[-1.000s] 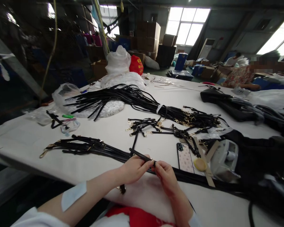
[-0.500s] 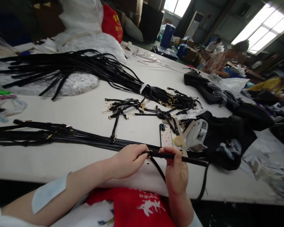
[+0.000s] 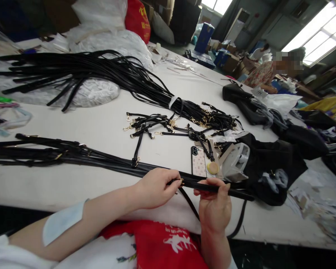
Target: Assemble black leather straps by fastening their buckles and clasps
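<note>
On the left, the long black straps (image 3: 106, 158) lie along the desk (image 3: 81, 190) as they did half a second ago, with the tied bundle (image 3: 100, 69) beyond them on the far side. Next to the right comes the left hand (image 3: 158, 188), its grip pinched closed on the held strap (image 3: 238, 194) at a small gold fitting (image 3: 182, 182); the fingers now cover more of that metal than they did half a second ago. A second ago the two hands met close together; now they stand apart, with the strap stretched rightward between them, above the near edge. The phone (image 3: 198, 162) lies just beyond it. The right hand (image 3: 217, 209) is loosely curled, thumb and fingers around the strap, its end jutting out to the right. The work seems to be centred on the fitting, the right hand apparently steadying or guiding the strap
</note>
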{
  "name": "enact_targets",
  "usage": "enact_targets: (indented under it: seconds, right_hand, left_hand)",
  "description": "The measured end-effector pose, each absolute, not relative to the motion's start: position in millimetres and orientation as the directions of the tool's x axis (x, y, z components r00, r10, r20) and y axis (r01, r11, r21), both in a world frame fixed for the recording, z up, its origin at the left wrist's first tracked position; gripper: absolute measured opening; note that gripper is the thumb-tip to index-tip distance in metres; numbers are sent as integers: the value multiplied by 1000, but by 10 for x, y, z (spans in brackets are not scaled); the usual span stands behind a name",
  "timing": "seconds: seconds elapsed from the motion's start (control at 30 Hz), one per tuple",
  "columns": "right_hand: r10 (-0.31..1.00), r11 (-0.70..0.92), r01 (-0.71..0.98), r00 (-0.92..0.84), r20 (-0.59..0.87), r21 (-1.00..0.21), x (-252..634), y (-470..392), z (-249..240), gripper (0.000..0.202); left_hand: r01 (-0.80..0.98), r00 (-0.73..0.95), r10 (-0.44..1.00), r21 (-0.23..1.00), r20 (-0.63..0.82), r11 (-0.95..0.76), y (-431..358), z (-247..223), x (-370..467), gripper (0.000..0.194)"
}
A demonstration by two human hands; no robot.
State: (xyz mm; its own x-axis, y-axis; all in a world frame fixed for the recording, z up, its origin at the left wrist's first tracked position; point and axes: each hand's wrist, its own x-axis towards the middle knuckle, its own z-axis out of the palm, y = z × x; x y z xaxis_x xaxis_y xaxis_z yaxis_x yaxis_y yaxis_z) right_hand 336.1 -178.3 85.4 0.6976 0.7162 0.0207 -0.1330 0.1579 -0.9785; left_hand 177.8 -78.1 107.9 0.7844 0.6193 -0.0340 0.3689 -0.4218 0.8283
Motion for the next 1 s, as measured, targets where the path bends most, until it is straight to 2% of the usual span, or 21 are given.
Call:
enact_targets:
  seconds: [0.2,0.47,0.63,0.77,0.9,1.0]
  right_hand:
    - [770,57,-7,636,40,-998,3347,-1818,786,20]
    - [774,3,-42,632,-24,-999,3319,-1817,767,22]
    - [765,-16,102,642,54,-995,3282,-1837,795,25]
    - [790,1,225,597,139,-974,3183,-1863,796,18]
    - [802,22,236,575,158,-972,3094,-1883,746,15]
    - [809,-4,246,571,141,-969,3122,-1875,741,17]
  left_hand:
    - [407,730,683,826,-36,-391,-830,1061,1818,22]
    - [444,725,688,785,-32,-431,-846,1044,1823,19]
    - [500,710,702,741,-54,-448,-849,1055,1829,18]
    - [567,675,734,691,-78,-448,-881,1060,1849,18]
    - [604,650,756,657,-78,-452,-949,1046,1879,18]
    - [576,658,751,680,-55,-454,-987,1037,1890,19]
